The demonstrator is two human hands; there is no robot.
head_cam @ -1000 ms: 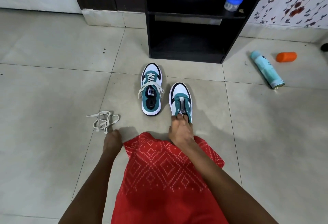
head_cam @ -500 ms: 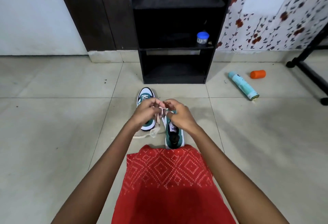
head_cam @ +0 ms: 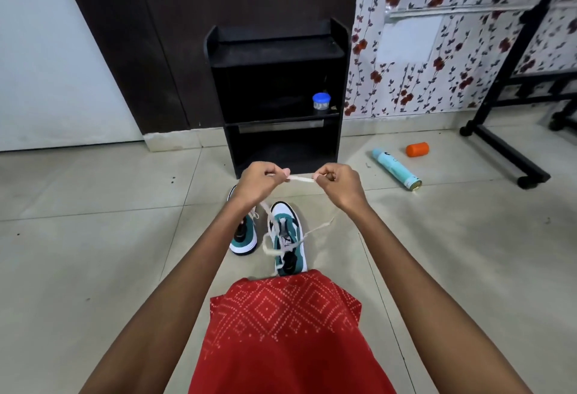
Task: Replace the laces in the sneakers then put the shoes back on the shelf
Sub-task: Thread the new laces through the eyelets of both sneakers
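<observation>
Two teal and white sneakers stand side by side on the tiled floor: the left sneaker (head_cam: 244, 235), partly hidden by my left forearm, and the right sneaker (head_cam: 288, 239), toes toward the shelf. A cream lace (head_cam: 301, 179) is stretched taut between my hands above the shoes; its loose ends hang down over the right sneaker. My left hand (head_cam: 261, 182) pinches one part of the lace and my right hand (head_cam: 338, 184) pinches the other. The black shelf (head_cam: 278, 59) stands just beyond the shoes against the wall.
A small blue-lidded jar (head_cam: 321, 102) sits on the shelf's middle board. A light blue spray can (head_cam: 396, 169) and an orange cap (head_cam: 417, 149) lie on the floor to the right. A black wheeled stand (head_cam: 505, 156) is at the far right. My red patterned garment (head_cam: 281, 331) covers my lap.
Both hands have risen from the shoes and drawn apart, pulling a stretch of lace straight between them. The view has tilted up, showing more of the shelf and wall.
</observation>
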